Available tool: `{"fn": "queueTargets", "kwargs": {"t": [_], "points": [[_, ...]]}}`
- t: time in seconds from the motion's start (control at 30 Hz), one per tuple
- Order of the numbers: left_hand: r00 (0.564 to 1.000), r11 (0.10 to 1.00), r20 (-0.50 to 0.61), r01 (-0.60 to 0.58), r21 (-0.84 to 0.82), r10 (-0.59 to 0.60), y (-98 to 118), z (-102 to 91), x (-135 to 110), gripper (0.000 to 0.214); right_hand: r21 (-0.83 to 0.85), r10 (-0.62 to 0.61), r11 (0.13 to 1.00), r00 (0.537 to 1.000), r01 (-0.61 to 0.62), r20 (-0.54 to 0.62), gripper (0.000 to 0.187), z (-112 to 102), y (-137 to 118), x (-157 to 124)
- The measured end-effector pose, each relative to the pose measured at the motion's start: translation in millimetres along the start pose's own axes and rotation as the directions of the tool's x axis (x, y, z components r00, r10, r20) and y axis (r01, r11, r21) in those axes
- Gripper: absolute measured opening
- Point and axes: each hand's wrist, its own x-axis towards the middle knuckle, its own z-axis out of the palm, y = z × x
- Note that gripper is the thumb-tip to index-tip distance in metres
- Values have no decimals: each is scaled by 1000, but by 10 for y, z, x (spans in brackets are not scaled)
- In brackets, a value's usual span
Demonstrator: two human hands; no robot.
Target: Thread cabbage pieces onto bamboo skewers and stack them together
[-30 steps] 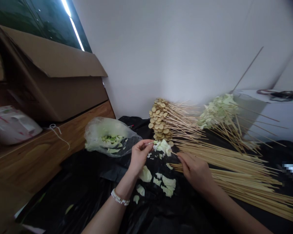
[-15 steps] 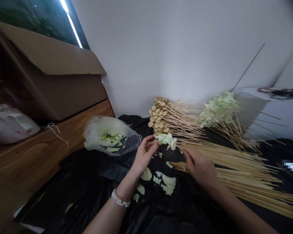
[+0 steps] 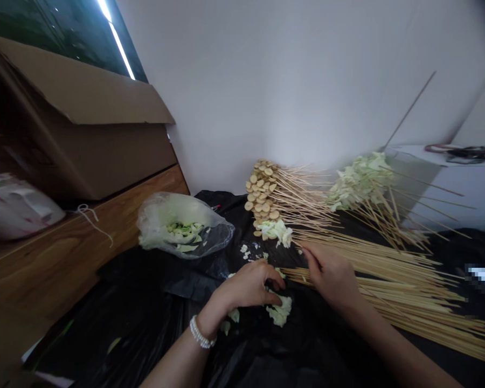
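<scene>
My left hand (image 3: 248, 285) is curled down over loose cabbage pieces (image 3: 279, 311) on the black plastic sheet, and its fingers hide some of them. Whether it grips one is hard to tell. My right hand (image 3: 329, 275) pinches a bamboo skewer (image 3: 296, 242), which seems to carry a clump of pale cabbage pieces (image 3: 275, 231) at its far end. Just behind stands a stack of round tan slices on skewers (image 3: 262, 191). A loose pile of bare bamboo skewers (image 3: 392, 280) lies beside and under my right hand.
A clear plastic bag of cabbage (image 3: 181, 226) lies left of my hands. Skewered cabbage (image 3: 361, 183) stands at the back right against a white wall (image 3: 267, 86). A cardboard box (image 3: 81, 118) rests on a wooden shelf (image 3: 84, 229), and a pearl bracelet circles my left wrist (image 3: 200, 332).
My left hand has dropped from the skewer's end down to the loose cabbage pieces, nearer me. My right hand and the cabbage clump have hardly moved since the half-second-old view.
</scene>
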Motion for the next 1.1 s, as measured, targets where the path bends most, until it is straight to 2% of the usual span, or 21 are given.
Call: {"fn": "queueTargets", "kwargs": {"t": [0.27,0.47,0.6,0.67,0.73,0.8,0.83,0.93,1.0,1.1], "points": [[997,999,66,-43,-2,43,-4,13,0,17,13,3,1000,1000,-3,8,26,5,14,-3],[995,1000,95,8,-12,-7,23,-12,-15,21,7,17,1000,1000,-18,26,25,18,18,-8],[998,986,60,4,-165,6,66,-51,-24,31,5,24,1000,1000,-24,10,26,13,26,6],[1000,957,-8,5,-291,-7,63,-62,-17,30,14,28,1000,1000,-28,-4,26,7,34,17],[992,895,-106,15,-445,-70,29,-65,3,21,23,37,999,999,-36,-21,26,-1,44,27],[958,801,-218,19,-598,-186,-36,-64,34,19,26,47,999,998,-46,-37,25,-9,53,35],[927,746,-270,15,-666,-259,-76,-65,52,21,28,50,998,998,-49,-42,25,-12,56,38],[787,591,-382,-28,-806,-484,-197,-71,99,34,41,41,998,998,-40,-38,25,-15,54,39],[697,513,-407,-66,-856,-590,-256,-78,116,40,57,25,998,999,-23,-30,24,-10,42,30],[627,401,-397,-145,-905,-670,-298,-89,120,45,70,-5,998,1000,5,-2,23,4,9,5]]}}
